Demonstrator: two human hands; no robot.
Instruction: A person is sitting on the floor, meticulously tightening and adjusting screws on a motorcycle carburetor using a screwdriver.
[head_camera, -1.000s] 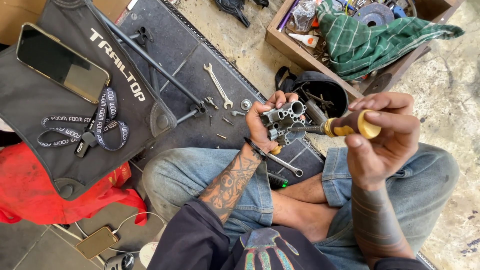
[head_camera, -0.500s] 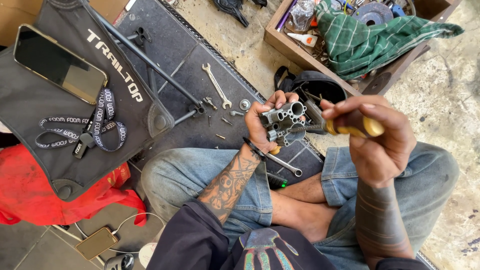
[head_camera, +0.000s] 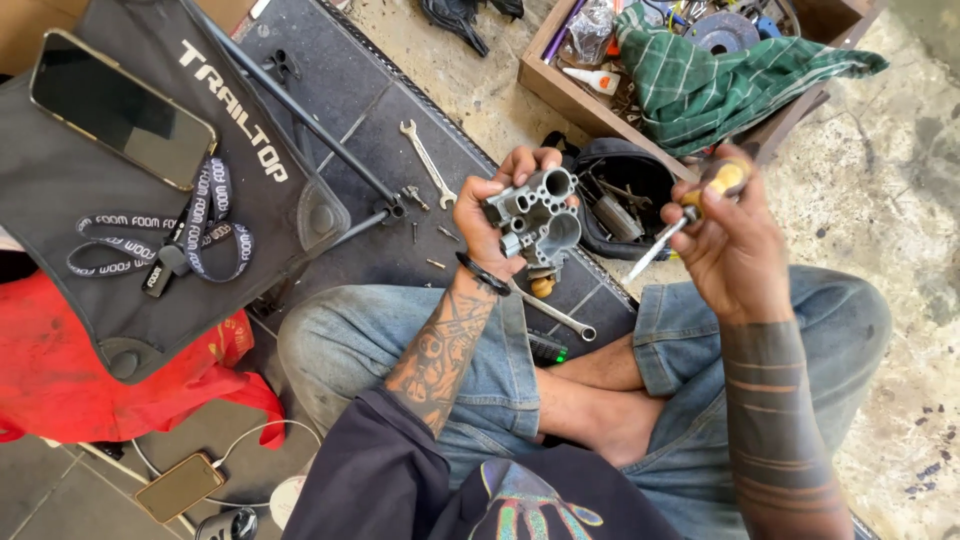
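Left hand (head_camera: 492, 215) is gripping a grey carburetor body (head_camera: 535, 215) at frame centre, bores tilted upward for access. Right hand (head_camera: 725, 240) is closing its fingers around a yellow-handled screwdriver (head_camera: 690, 212), tip angling toward the casting without touching.

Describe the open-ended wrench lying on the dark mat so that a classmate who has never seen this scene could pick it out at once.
Start at the dark floor mat in front of the seated person's knees. Just beyond the left hand, which grips a grey metal casting, lies the silver wrench. Unlike the long black rod beside it, it is short, shiny and flat, with an open jaw.
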